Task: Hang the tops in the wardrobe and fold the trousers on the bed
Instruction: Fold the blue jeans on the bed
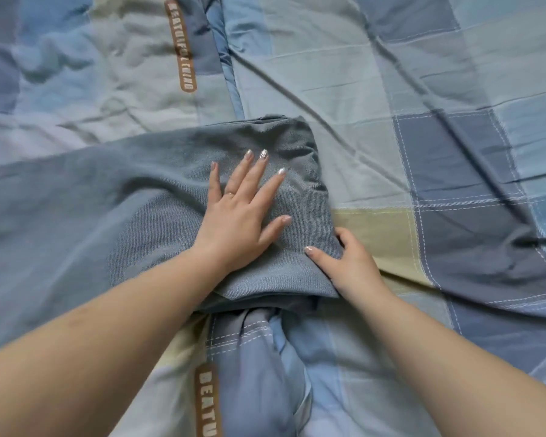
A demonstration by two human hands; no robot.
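Trousers [158, 197] part-folded on bed [423, 89]; left hand [240, 212] presses flat, fingers spread, right hand [347, 263] grips folded edge; tops unseen.

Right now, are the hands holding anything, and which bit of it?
The right hand grips the near right edge of the folded jeans. The left hand only presses flat on top.
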